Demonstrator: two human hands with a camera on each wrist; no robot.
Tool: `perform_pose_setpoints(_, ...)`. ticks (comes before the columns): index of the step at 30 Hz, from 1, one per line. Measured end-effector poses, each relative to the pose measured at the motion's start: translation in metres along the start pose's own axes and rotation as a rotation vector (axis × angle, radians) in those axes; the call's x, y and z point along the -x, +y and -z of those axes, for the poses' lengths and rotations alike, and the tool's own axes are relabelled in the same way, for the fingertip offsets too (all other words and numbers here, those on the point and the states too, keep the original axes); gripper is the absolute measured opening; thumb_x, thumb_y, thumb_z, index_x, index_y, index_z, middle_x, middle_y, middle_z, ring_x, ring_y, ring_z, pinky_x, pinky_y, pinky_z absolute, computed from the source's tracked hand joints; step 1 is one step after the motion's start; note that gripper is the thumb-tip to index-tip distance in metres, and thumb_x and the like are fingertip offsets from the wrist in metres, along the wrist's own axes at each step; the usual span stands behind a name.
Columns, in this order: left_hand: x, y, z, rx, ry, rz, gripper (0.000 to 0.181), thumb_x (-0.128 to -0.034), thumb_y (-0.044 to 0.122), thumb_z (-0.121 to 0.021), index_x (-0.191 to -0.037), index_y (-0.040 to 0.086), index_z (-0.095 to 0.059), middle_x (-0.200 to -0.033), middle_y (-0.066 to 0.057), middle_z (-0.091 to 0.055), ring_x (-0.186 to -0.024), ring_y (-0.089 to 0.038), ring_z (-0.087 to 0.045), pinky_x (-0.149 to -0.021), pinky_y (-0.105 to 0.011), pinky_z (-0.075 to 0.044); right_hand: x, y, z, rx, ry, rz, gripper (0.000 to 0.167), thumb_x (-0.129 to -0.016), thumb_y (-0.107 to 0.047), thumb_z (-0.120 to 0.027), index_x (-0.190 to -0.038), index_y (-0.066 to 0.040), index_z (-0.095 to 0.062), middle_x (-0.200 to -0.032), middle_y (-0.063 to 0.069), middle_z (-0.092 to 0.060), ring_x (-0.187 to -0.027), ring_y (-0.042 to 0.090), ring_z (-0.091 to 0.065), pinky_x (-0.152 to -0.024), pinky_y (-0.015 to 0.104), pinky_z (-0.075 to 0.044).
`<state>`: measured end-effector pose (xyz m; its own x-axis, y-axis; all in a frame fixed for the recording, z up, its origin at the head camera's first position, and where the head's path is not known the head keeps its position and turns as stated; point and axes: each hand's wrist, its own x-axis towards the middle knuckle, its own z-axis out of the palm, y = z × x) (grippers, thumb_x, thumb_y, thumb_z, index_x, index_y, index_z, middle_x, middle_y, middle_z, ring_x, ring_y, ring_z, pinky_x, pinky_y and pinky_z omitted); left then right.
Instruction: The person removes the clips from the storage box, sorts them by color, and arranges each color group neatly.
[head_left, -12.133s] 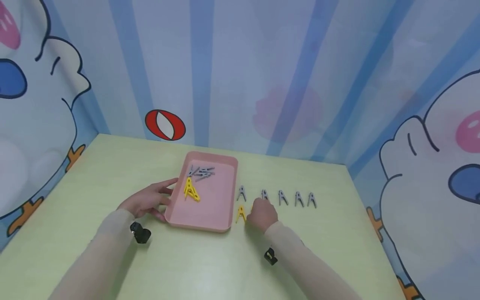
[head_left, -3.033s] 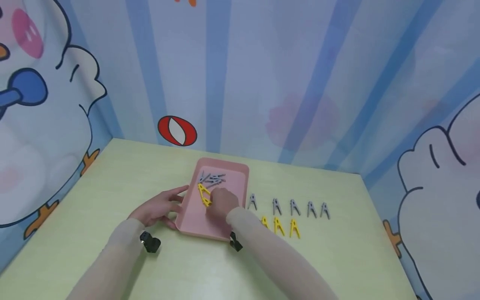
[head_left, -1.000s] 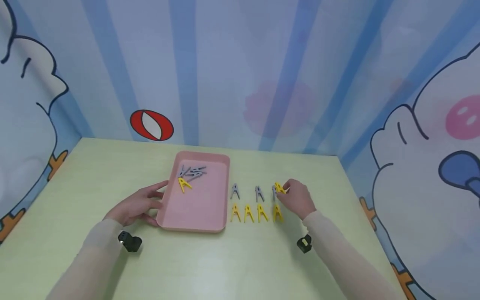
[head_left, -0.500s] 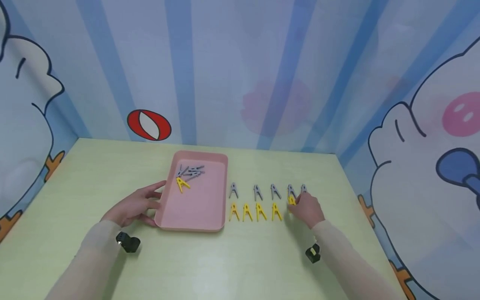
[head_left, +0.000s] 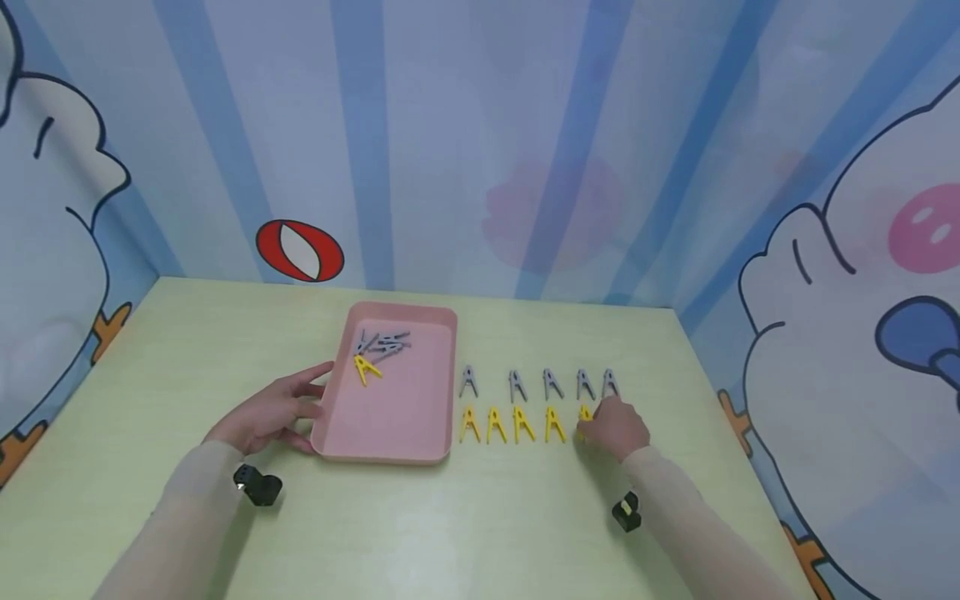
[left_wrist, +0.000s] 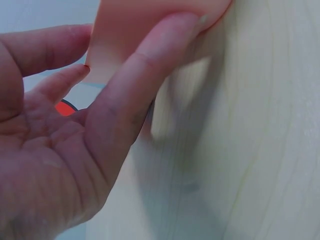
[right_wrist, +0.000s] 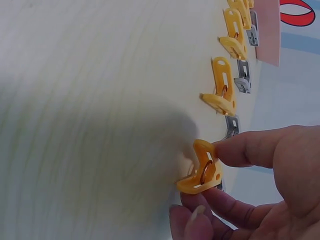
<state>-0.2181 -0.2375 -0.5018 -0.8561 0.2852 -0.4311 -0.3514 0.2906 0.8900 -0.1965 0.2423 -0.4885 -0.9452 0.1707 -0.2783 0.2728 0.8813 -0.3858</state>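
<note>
My right hand [head_left: 617, 427] pinches a yellow clothespin [right_wrist: 202, 172] at the right end of a yellow row on the table; in the head view the fingers partly cover it. Several more yellow clothespins [head_left: 523, 425] stretch left from it, all of them with legs toward me. Behind them runs a row of grey clothespins [head_left: 551, 383]. My left hand [head_left: 270, 414] rests its fairly straight fingers and thumb against the left outer wall of a pink tray [head_left: 390, 417]. Inside the tray lie one yellow clothespin [head_left: 366, 370] and a small heap of grey clothespins [head_left: 388, 342].
The pale wooden table [head_left: 420, 533] meets a blue striped backdrop [head_left: 450, 167] with cartoon figures at its far edge and sides. A small black camera [head_left: 258, 486] sits on the left wrist and another black camera [head_left: 627, 512] on the right.
The right hand has gone from the tray to the right end of the yellow row and lowered its clothespin there. The yellow row has grown; the left hand has stayed at the tray.
</note>
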Motion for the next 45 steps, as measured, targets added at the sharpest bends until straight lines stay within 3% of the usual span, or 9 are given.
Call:
perform_pose_setpoints(16,-0.001,-0.002,0.0,0.02,-0.003,-0.005,0.082,-0.0936,0.005,-0.061,-0.16,0.026,-0.017,-0.153,-0.026,-0.025,-0.104,-0.034,-0.062,-0.074,-0.048,-0.059,-0.003,0.001,-0.001,0.029,-0.03,-0.002,0.034,-0.084,-0.021,-0.068,-0.059,-0.012,-0.046,-0.054,-0.001,-0.043,-0.05,0.013,-0.039,-0.045,0.025,-0.028)
perform_pose_setpoints(22,0.001,-0.001,0.001,0.015,0.005,0.001,0.083,-0.0931,0.004,-0.061,-0.16,0.025,-0.018,-0.153,-0.026,-0.026,-0.103,-0.034,-0.062,-0.072,-0.048,-0.059,-0.002,-0.007,0.003,0.057,-0.041,-0.009,0.028,-0.087,-0.022,-0.067,-0.068,-0.007,-0.053,-0.06,0.004,-0.051,-0.054,0.016,-0.045,-0.048,0.027,-0.033)
perform_pose_setpoints(25,0.001,-0.001,0.002,0.015,0.011,0.004,0.082,-0.0933,0.003,-0.061,-0.16,0.025,-0.018,-0.153,-0.026,-0.025,-0.105,-0.035,-0.061,-0.071,-0.048,-0.059,-0.001,-0.015,0.007,0.077,-0.017,0.016,0.024,-0.088,-0.023,-0.067,-0.083,-0.001,-0.06,-0.072,0.008,-0.058,-0.061,0.019,-0.05,-0.052,0.03,-0.039)
perform_pose_setpoints(30,0.0,-0.001,0.002,0.02,0.004,0.001,0.082,-0.0935,0.003,-0.061,-0.16,0.026,-0.018,-0.153,-0.026,-0.025,-0.108,-0.036,-0.059,-0.072,-0.048,-0.059,0.0,-0.035,0.009,0.091,0.028,0.102,0.034,-0.087,-0.023,-0.067,-0.105,0.006,-0.062,-0.095,0.014,-0.066,-0.073,0.024,-0.059,-0.061,0.039,-0.051)
perform_pose_setpoints(40,-0.002,-0.001,-0.005,0.034,0.014,0.006,0.081,-0.093,0.002,-0.061,-0.16,0.026,-0.021,-0.152,-0.025,-0.027,-0.104,-0.034,-0.061,-0.071,-0.048,-0.059,-0.003,-0.079,0.002,0.042,0.047,0.232,0.034,-0.089,-0.021,-0.07,-0.109,0.006,-0.064,-0.101,0.017,-0.068,-0.079,0.027,-0.063,-0.073,0.045,-0.053)
perform_pose_setpoints(45,-0.002,-0.001,-0.008,0.034,0.022,0.009,0.081,-0.0926,0.003,-0.062,-0.159,0.025,-0.022,-0.152,-0.025,-0.028,-0.103,-0.033,-0.061,-0.071,-0.047,-0.059,-0.002,-0.105,-0.005,-0.007,0.017,0.278,0.031,-0.091,-0.02,-0.069,-0.11,0.004,-0.064,-0.098,0.015,-0.068,-0.076,0.025,-0.063,-0.073,0.044,-0.053)
